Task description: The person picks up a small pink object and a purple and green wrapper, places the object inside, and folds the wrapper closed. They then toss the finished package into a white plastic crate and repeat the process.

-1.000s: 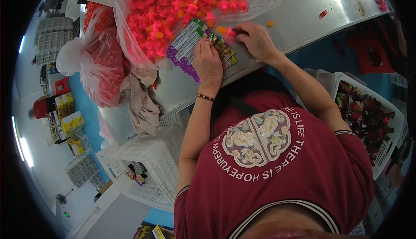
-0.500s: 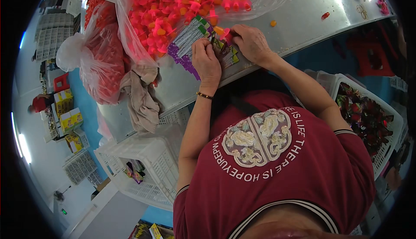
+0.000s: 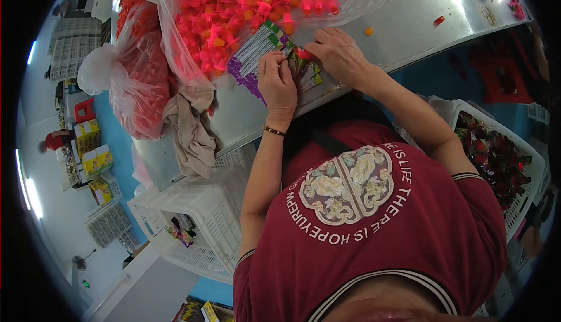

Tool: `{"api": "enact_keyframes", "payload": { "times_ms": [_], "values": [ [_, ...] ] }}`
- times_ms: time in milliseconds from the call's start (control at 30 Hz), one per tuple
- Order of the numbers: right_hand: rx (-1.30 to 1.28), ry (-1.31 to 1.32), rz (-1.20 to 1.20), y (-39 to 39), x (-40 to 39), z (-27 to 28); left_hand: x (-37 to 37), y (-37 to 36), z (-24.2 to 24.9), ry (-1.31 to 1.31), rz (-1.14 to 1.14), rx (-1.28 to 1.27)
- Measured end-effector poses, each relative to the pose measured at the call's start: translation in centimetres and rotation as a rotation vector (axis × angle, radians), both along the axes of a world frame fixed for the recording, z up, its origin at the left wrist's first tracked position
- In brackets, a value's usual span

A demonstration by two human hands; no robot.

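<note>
"Left hand first. What is its state?"

"The left hand (image 3: 277,86) lies over the fanned printed packets (image 3: 248,60), its thumb and index finger drawn together on them, the other fingers curled. A beaded bracelet (image 3: 274,130) is on that wrist."

"And the right hand?"

"The right hand (image 3: 341,57) is partly closed, fingers bent, its fingertips at a pink piece (image 3: 303,53). Whether they pinch it or only press it, I cannot tell; the fingers hide part of it."

"Location of the packets and the piece?"

"The packets are on the metal table (image 3: 397,40), near its edge on the person's side. The pink piece is over their right part, between the hands."

"Adjacent items?"

"Beyond the packets, a heap of pink and orange plastic pieces (image 3: 234,4) on clear plastic film (image 3: 374,0). To the left, a knotted plastic bag (image 3: 139,82) of red contents and a crumpled cloth (image 3: 190,132) hanging over the edge. To the right, apart from the hand, one small orange piece (image 3: 369,31)."

"Below table level?"

"A white crate (image 3: 213,211) at left; a white basket (image 3: 522,196) of dark red wrapped items (image 3: 494,152) at right."
</note>
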State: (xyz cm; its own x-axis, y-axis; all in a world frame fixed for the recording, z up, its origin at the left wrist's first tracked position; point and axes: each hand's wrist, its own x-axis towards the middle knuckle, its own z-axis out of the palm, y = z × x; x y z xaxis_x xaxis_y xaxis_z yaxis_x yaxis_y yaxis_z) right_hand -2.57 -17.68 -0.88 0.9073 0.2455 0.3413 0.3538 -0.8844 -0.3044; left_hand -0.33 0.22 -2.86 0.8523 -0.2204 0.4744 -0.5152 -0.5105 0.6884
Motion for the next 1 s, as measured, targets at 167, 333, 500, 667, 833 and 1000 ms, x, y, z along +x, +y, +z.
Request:
{"api": "enact_keyframes", "payload": {
  "times_ms": [167, 333, 500, 667, 833, 1000],
  "values": [
    [-0.005, 0.053, -0.018, 0.1, 0.7, 0.8, 0.0, 0.4, 0.4, -0.055, -0.056, 0.018],
    [0.172, 0.273, -0.025, -0.1, 1.0, 0.7, -0.1, 0.7, 0.5, -0.070, -0.082, -0.012],
    [0.036, 0.035, 0.121, 0.4, 0.4, 1.6, -0.3, 0.2, 0.7, -0.063, -0.068, -0.045],
    [0.200, -0.005, 0.092, 0.8, 0.6, 1.0, 0.0, 0.6, 0.8, -0.042, -0.080, -0.027],
    [0.154, 0.085, 0.184, 1.2, 0.8, 1.7, -0.2, 0.5, 1.2, -0.101, -0.111, 0.001],
    [0.719, 0.479, -0.013, 1.6, 0.9, 1.2, -0.5, 0.2, 1.8, -0.010, -0.096, -0.124]
  ]
}}
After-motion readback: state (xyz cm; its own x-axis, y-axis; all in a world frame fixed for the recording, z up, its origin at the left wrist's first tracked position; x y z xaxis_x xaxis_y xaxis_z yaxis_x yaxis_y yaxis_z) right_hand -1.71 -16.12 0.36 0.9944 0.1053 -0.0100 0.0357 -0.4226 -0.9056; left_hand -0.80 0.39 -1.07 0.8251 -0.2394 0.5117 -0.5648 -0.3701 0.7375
